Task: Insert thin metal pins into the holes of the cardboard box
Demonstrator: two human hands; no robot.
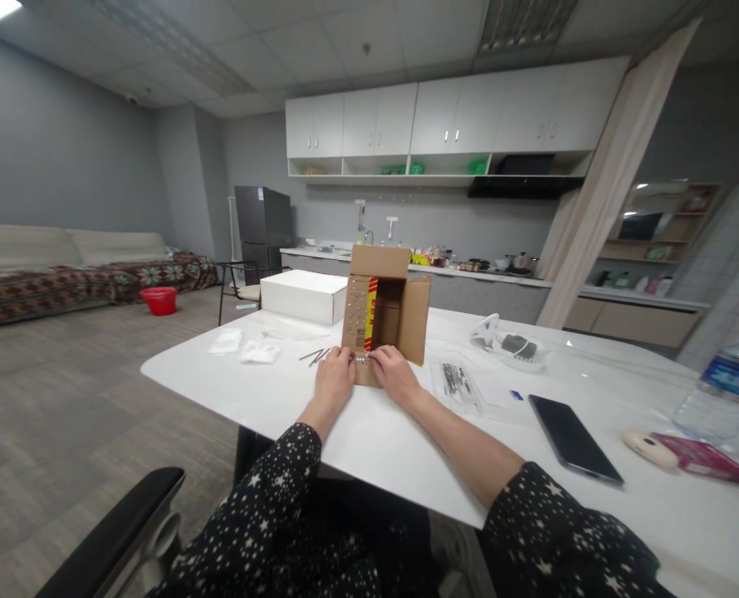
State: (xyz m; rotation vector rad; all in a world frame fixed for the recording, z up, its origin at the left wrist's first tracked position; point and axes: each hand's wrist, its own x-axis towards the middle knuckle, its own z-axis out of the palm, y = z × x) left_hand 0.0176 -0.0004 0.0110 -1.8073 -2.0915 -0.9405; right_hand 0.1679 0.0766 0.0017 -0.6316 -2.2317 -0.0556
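Observation:
An open brown cardboard box [400,320] lies on its side on the white table [357,432], its flaps spread and a yellow-red strip showing inside. My left hand [334,371] and my right hand [393,370] meet at the box's lower front flap, their fingertips pinching a small pale item between them; I cannot tell what it is. A few thin dark sticks or screws [317,355] lie just left of my left hand.
A white closed box [304,295] stands behind the cardboard box. Small clear bags [245,346] lie at the left, another bag of parts [458,380] at the right. A black phone [574,436], water bottle [727,384], pink packet [702,457] and white device [510,342] occupy the right side.

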